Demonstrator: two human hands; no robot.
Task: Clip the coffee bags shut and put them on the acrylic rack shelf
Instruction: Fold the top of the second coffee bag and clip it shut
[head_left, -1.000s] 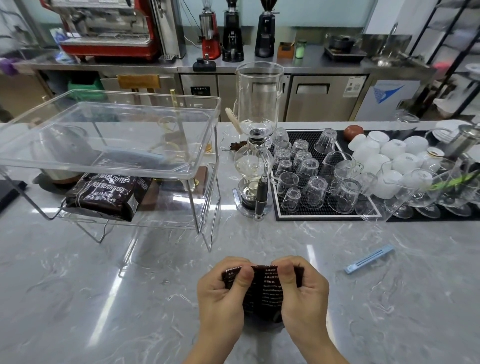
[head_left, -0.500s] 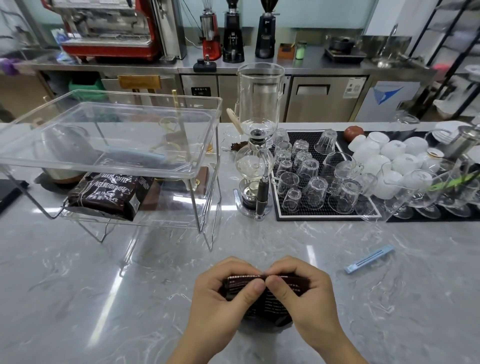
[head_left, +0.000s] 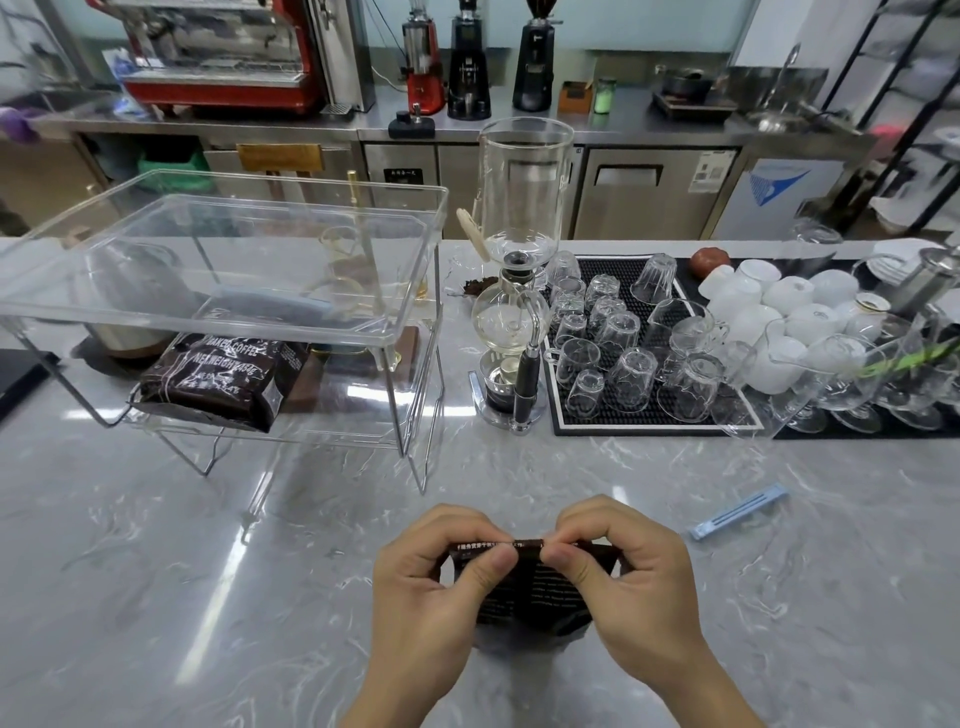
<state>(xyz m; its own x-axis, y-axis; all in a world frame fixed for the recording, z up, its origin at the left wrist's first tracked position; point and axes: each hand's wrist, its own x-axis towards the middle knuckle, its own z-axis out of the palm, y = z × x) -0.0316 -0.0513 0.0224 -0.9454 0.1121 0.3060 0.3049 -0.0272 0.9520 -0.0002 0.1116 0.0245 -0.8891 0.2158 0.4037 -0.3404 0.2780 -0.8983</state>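
While both our hands pinch the folded top of the coffee bag (head_left: 524, 587), the blue clip (head_left: 737, 512) lies slantwise on the table (head_left: 208, 597), nearer our right hand (head_left: 631, 582) than our left hand (head_left: 431, 587).

Bright, even light from overhead. Long white glare streaks lie on the glossy desk (head_left: 156, 545), and the clear rack (head_left: 218, 270) and glasses (head_left: 623, 364) carry reflections. Shadows are soft and faint. The wide-angle lens bends lines near the edges; the far background is slightly soft.
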